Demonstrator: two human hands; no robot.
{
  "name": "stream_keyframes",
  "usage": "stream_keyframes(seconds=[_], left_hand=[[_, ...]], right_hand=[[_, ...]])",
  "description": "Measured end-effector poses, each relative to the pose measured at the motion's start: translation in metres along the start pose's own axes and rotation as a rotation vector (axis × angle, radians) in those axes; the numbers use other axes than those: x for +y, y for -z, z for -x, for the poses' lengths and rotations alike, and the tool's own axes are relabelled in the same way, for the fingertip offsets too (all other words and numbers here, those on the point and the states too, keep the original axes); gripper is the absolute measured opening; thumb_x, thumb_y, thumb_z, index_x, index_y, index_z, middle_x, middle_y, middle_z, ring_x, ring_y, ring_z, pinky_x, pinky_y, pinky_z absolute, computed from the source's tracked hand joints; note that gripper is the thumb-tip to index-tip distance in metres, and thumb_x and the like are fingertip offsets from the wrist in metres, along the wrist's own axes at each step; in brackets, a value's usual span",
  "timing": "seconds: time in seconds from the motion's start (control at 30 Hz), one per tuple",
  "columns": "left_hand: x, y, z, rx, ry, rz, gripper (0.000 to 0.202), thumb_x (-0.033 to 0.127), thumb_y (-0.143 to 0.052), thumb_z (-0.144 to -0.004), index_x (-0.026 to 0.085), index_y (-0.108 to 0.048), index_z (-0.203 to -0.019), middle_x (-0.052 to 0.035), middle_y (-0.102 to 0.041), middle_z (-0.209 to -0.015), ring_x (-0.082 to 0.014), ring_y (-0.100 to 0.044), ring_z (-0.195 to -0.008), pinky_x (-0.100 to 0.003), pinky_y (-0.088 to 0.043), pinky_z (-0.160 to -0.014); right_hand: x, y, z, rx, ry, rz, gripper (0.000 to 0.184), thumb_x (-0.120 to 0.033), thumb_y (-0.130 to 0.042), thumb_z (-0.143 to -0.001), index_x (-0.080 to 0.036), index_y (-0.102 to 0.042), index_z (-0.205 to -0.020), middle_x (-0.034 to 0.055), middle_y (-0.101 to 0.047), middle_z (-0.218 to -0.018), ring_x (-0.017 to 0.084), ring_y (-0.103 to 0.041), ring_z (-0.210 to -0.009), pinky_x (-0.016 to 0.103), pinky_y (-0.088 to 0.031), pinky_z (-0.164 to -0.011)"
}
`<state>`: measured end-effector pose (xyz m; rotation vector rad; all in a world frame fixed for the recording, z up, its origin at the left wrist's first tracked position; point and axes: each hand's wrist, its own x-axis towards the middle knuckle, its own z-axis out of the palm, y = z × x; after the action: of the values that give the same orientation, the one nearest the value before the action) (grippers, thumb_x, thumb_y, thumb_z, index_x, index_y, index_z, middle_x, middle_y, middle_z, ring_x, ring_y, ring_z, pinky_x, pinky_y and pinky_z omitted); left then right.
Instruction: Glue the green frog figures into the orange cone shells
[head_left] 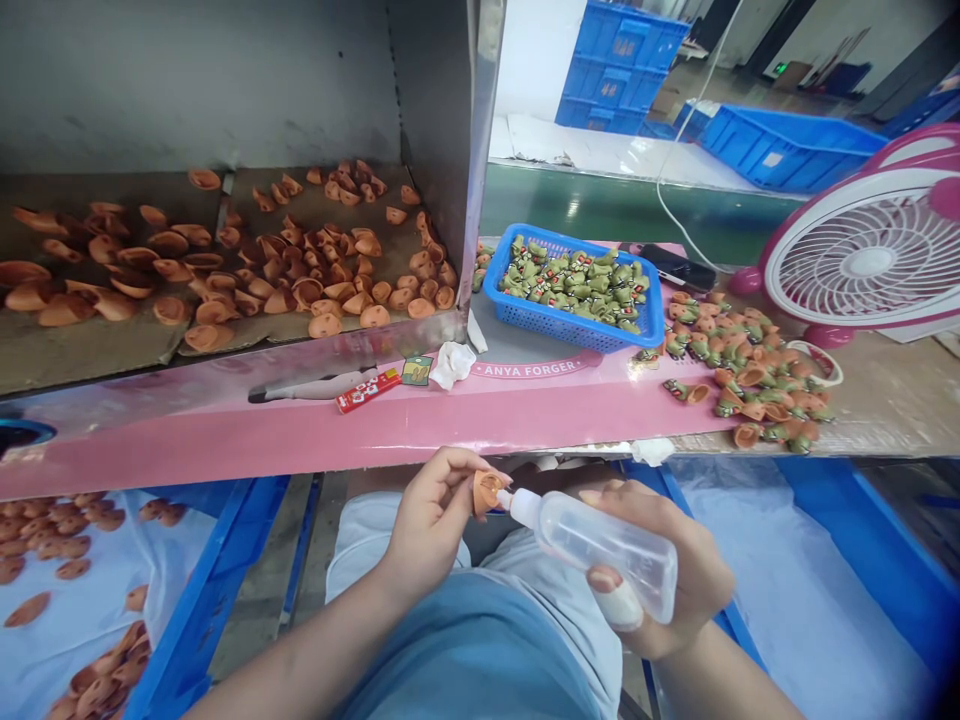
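My left hand (435,510) pinches a small hollow orange moulded piece (487,493) between thumb and fingertips, with its open side turned to the right. My right hand (667,570) grips a clear plastic squeeze bottle (607,548) holding a little white liquid. The bottle's narrow nozzle (506,500) reaches into or against the orange piece, though the exact contact is hard to see. Both hands are held low over my lap, in front of the pink bench edge (300,450).
Loose orange pieces lie on a shelf tray (112,340) at the far side. A blue basket (574,288) holds small green figures, with orange-and-green parts (750,375) heaped to its right. A white-and-pink fan (862,250) stands beyond them. More orange pieces lie on white sheeting in a blue bin (75,600) at lower left.
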<state>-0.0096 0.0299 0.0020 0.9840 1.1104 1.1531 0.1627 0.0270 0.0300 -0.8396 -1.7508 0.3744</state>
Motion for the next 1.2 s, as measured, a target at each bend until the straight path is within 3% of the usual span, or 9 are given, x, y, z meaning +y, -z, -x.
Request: stream_keyframes(seconds=[0.57,0.8,1.2], left_hand=[[-0.0010,0.0012,-0.0041,-0.002,0.004,0.023,0.004,0.015,-0.050,-0.079,0.018,-0.050,-0.082,-0.0019,-0.067,-0.077,-0.0087,-0.058,-0.056,-0.019,-0.044,-0.051],[0.0008,0.0006,-0.0040,-0.003,0.022,0.016,0.004,0.014,-0.051,-0.079,0.017,-0.051,-0.081,-0.0018,-0.067,-0.077,-0.0090,-0.058,-0.059,-0.018,-0.045,-0.051],[-0.0029,0.0007,-0.0058,0.022,0.026,-0.007,0.003,0.016,-0.051,-0.079,0.018,-0.051,-0.081,-0.0017,-0.068,-0.078,-0.0092,-0.058,-0.062,-0.018,-0.045,-0.052]], right_hand=[[0.0009,0.0071,-0.0008,-0.023,-0.078,0.027,0.022,-0.025,-0.055,-0.068,-0.015,-0.056,-0.088,0.0040,-0.056,-0.060,0.016,-0.054,-0.052,0.030,-0.044,-0.046],[0.0029,0.0027,-0.0016,-0.025,-0.012,0.015,0.029,-0.022,-0.056,-0.066,-0.014,-0.054,-0.094,0.0055,-0.058,-0.069,0.015,-0.051,-0.053,0.028,-0.042,-0.045],[0.0024,0.0010,0.0000,-0.068,-0.068,-0.004,0.029,-0.020,-0.057,-0.065,-0.013,-0.055,-0.093,0.0042,-0.056,-0.065,0.014,-0.050,-0.050,0.027,-0.040,-0.044]])
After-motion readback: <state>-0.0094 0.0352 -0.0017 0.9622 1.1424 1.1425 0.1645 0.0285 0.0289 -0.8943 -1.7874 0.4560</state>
